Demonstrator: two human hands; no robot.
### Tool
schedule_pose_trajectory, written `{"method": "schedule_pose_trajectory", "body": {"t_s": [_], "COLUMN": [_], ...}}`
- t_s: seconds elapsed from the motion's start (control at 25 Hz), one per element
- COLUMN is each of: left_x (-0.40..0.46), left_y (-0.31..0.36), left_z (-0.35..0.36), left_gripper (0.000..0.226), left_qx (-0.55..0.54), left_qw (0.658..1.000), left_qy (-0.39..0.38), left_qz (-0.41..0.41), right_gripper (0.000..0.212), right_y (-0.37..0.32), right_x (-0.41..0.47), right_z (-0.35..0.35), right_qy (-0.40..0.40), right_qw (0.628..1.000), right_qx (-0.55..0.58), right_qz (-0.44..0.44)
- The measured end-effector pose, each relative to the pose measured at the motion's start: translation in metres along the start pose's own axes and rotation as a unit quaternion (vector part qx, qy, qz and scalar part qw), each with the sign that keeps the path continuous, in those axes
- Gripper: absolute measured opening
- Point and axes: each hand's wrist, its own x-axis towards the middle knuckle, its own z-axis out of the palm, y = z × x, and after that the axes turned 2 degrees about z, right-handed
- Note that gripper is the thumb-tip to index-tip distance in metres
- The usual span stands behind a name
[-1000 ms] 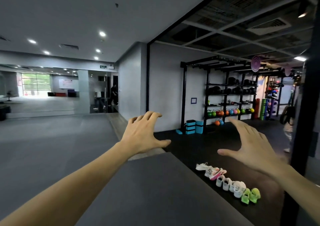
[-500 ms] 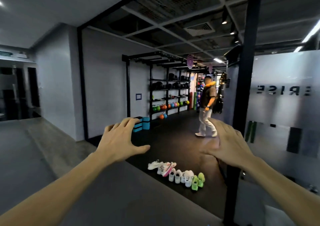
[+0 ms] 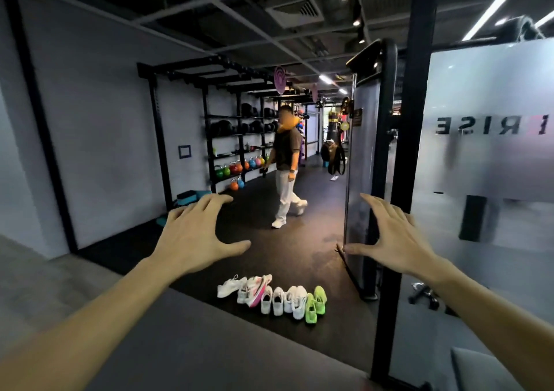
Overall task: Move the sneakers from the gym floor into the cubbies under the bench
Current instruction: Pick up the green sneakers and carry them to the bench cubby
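Sneakers [image 3: 271, 296] by mat edge; hands spread

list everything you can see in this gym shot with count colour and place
sneakers: about eight, white, pink-trimmed, neon green; row on the black floor, centre
kettlebells: several, green, red, orange, blue; lower rack shelves
rack: one, black; against the back wall
person: one, dark top, pale trousers; walking mid-floor
glass panel: one, frosted, lettered; right
black post: one; right of centre
left hand: open, empty, raised
right hand: open, empty, raised
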Motion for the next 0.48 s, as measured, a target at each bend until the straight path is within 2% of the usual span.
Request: {"method": "schedule_pose_trajectory", "body": {"t_s": [0.48], "left_x": [0.263], "left_y": [-0.145], "left_z": [0.212], "left_gripper": [0.085], "left_qx": [-0.077], "left_qw": [0.992], "left_qy": [-0.033], "left_qz": [0.096], "right_gripper": [0.112], "right_y": [0.031], "right_x": [0.227], "right_z": [0.197], "right_qy": [-0.027], "right_qw": [0.995], "right_qx": [-0.057], "right_qz": [0.074]}}
